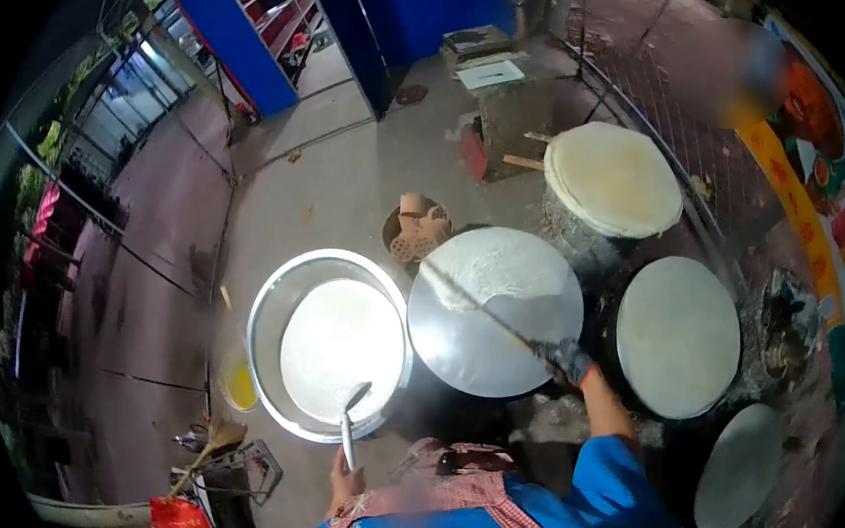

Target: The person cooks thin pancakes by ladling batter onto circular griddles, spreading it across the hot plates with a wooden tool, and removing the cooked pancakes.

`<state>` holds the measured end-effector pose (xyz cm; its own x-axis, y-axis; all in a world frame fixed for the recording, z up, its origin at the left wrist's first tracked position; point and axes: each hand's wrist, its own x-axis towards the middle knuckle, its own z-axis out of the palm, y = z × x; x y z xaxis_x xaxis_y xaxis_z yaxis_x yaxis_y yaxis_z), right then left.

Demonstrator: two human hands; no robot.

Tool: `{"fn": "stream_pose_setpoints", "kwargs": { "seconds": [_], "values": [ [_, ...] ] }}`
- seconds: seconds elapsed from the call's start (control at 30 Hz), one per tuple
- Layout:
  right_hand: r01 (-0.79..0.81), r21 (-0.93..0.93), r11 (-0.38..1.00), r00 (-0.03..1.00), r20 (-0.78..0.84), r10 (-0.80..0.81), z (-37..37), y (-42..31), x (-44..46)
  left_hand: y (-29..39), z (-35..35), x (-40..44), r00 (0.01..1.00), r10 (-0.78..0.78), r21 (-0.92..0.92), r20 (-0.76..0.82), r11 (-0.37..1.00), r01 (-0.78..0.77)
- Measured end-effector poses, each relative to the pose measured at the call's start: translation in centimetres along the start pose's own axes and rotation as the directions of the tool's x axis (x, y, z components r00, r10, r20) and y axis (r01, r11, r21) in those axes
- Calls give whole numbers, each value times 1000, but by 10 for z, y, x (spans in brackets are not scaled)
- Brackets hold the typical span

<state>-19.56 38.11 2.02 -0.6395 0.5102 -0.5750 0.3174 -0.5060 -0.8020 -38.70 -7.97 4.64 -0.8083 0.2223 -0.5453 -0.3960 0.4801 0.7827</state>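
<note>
My left hand point(345, 478) is closed around the handle of a ladle point(349, 442), whose bowl end rests over the white batter in a large metal basin point(265, 376). A dark glove covers my right hand point(567, 360), closed on a long thin stick point(483, 309). That stick reaches across a round flat griddle point(485, 358) beside the basin. White batter point(502, 265) is spread over the griddle's far part, while its near part shows bare shiny metal.
A stack of round flatbreads point(613, 180) stands beyond the griddle. Several round plates line the right, including a pale one point(678, 337). Perforated clay-coloured briquettes point(420, 229) sit behind the basin. At its left is a container of yellow liquid point(240, 386).
</note>
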Motion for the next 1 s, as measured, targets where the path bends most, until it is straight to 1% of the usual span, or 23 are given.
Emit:
{"fn": "stream_pose_setpoints", "kwargs": {
  "seconds": [0.03,0.07,0.1,0.13,0.17,0.2,0.23,0.27,0.3,0.33,0.4,0.43,0.47,0.53,0.6,0.63,0.67,0.7,0.73,0.77,0.8,0.9,1.0],
  "values": [
    [145,-140,980,989,48,-139,-15,18,4,-3,4,4,1000,27,-14,-11,1000,-28],
    [291,-266,919,957,96,-275,-30,36,7,0,5,1,1000,-13,26,-21,1000,14],
    [323,-84,943,946,21,-323,-32,29,17,-9,4,3,999,28,19,-33,999,-28],
    [371,96,924,929,-55,-367,-34,22,28,-24,0,7,996,74,21,-48,997,-73],
    [258,85,962,962,-113,-248,-33,-5,26,-29,-6,9,991,118,35,-59,993,-116],
    [142,88,986,978,-168,-125,-32,-31,25,-24,-4,2,993,100,-18,-69,995,-101],
    [66,9,998,980,-189,-63,-27,-58,29,-20,1,-5,995,58,7,-78,998,-57],
    [-73,-101,992,993,-95,63,-30,-63,44,-14,4,-11,996,14,35,-90,999,-11],
    [-109,-144,984,994,-33,105,-26,-55,49,-8,1,-14,994,-24,69,-107,997,32],
    [-138,-192,972,989,29,146,-23,-46,54,-4,0,-17,994,-66,36,-86,997,69],
    [-25,-171,985,994,97,42,-19,-8,36,-19,-3,-9,995,-11,43,-95,999,15],
    [311,-262,914,939,231,-254,-34,20,49,-27,-2,-8,995,14,37,-101,999,-10],
    [615,-292,732,782,340,-522,-34,25,46,-30,-4,-8,996,45,9,-76,999,-44],
    [448,-228,865,892,179,-415,-48,9,60,-35,-5,-6,991,83,4,-104,997,-83],
    [250,-99,963,968,16,-249,-35,-27,54,-33,-10,-13,988,90,25,-126,996,-88],
    [77,30,997,997,-22,-77,-30,-41,62,-27,-9,-17,990,55,3,-134,998,-55],
    [-87,173,981,993,-60,99,-24,-56,70,-22,-6,-23,990,17,-19,-140,1000,-20],
    [-119,-82,990,993,12,120,-16,-67,68,-17,-6,-28,988,-22,-35,-153,999,17],
    [-123,-329,936,984,84,158,-8,-80,56,-17,-8,-30,989,-17,-47,-149,999,10],
    [-93,-562,822,967,146,209,-1,-82,49,-19,-8,-29,989,-17,-69,-144,998,7],
    [-40,-634,772,956,200,214,-5,-72,44,-20,-9,-28,989,-19,-42,-143,999,13],
    [85,-606,791,963,255,92,-41,-33,17,-40,-13,-26,986,-61,-189,-155,981,31],
    [60,-542,838,987,157,30,-63,-44,16,-34,-13,-37,975,-111,-205,-194,976,70]
  ]
}}
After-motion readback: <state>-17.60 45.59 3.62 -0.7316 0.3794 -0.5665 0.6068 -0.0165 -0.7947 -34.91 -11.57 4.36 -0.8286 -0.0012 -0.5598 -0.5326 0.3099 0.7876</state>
